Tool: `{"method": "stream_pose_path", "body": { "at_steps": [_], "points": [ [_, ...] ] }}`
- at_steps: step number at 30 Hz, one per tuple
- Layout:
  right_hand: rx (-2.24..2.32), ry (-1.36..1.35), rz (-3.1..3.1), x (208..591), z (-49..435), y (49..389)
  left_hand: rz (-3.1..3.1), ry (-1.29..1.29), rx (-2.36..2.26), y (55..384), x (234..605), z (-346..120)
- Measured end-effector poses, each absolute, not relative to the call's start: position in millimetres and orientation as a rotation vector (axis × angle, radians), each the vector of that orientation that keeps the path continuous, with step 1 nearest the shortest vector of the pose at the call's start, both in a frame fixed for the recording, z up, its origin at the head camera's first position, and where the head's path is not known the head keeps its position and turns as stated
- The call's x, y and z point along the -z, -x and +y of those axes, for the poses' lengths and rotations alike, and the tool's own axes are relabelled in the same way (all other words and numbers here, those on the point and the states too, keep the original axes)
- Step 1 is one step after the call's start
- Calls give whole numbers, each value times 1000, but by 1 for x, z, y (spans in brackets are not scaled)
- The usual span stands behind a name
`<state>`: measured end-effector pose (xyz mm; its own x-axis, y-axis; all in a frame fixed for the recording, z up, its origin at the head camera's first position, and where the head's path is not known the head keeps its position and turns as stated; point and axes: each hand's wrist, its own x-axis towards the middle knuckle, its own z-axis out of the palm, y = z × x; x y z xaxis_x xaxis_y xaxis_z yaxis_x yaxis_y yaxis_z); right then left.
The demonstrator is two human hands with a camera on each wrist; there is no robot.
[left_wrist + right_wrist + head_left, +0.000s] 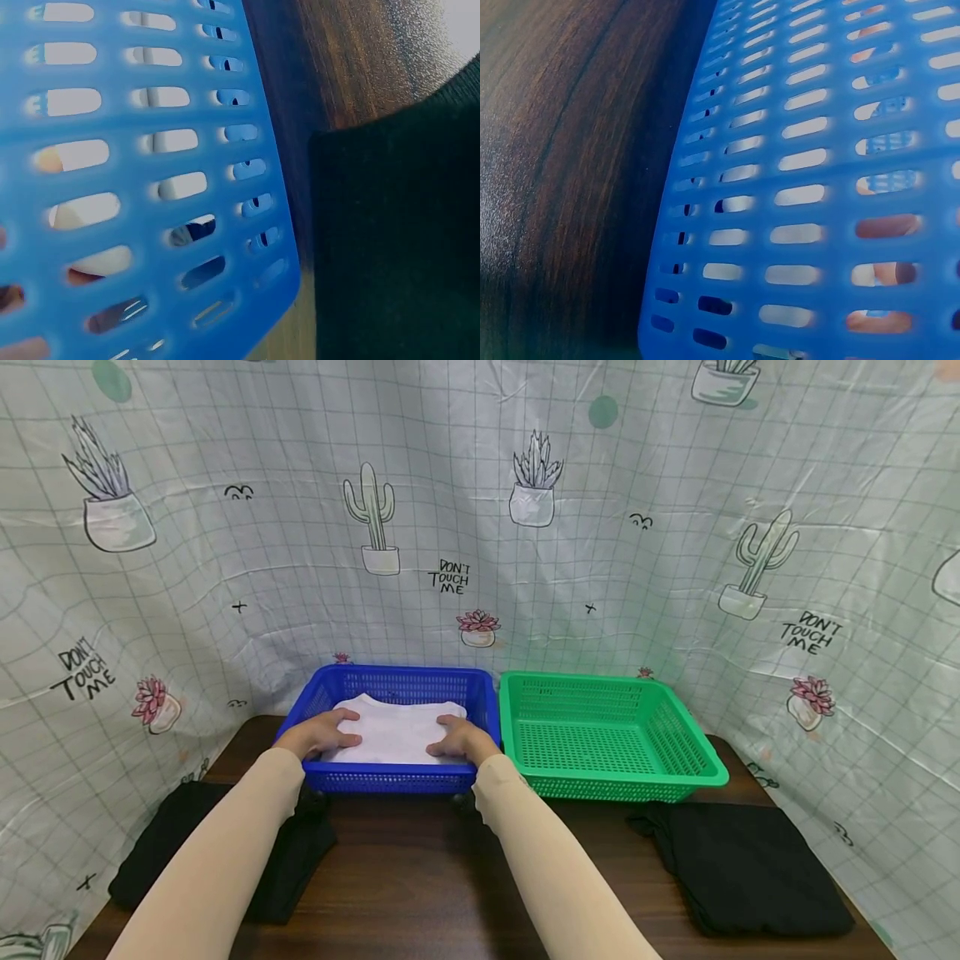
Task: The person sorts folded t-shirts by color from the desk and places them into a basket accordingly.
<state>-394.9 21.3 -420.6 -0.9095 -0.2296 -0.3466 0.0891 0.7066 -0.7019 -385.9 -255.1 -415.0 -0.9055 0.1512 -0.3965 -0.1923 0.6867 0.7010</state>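
A white folded cloth (400, 732) lies inside the blue basket (405, 779), at the left of the pair of baskets. My left hand (324, 732) rests at the cloth's left side, its thumb and a finger extended over the top. At the opposite side my right hand (459, 739) touches the cloth in much the same way, pointing inward. Both wrists cross the basket's rim. In the wrist views, the slotted blue wall (120, 187) covers most of each hand, and bits of fingers (885, 226) and white fabric show through the slots.
Right beside the blue basket stands a green basket (600, 783). Black folded cloths lie on the dark wooden table (405, 868), one at the left (176, 818) partly under my left forearm, another black cloth (750, 868) at the right. A patterned curtain (420, 627) hangs behind.
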Motion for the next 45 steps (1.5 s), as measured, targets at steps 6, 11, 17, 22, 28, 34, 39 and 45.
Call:
{"method": "stream_pose_path", "body": {
  "at_steps": [6, 11, 17, 22, 28, 34, 39, 45],
  "points": [
    [1123, 110, 2469, 420, 20, 392, 2565, -65, -938, 378, 410, -255],
    [1192, 144, 2460, 410, 20, 384, 2677, -166, -748, 371, 404, -257],
    [1120, 287, 2482, 388, 20, 370, 2775, -274, -647, 357, 385, -262],
    [1078, 484, 2485, 368, 22, 355, 2847, -358, -765, 338, 362, -273],
    [1138, 744, 2461, 349, 21, 320, 2922, -433, -903, 304, 337, -296],
    [1324, 846, 2232, 346, 23, 278, 2998, -472, -978, 266, 335, -327],
    [1460, 770, 1966, 360, 22, 250, 3019, -442, -994, 237, 347, -352],
    [1473, 665, 1876, 382, 20, 231, 3073, -442, -874, 215, 375, -382]
  ]
}}
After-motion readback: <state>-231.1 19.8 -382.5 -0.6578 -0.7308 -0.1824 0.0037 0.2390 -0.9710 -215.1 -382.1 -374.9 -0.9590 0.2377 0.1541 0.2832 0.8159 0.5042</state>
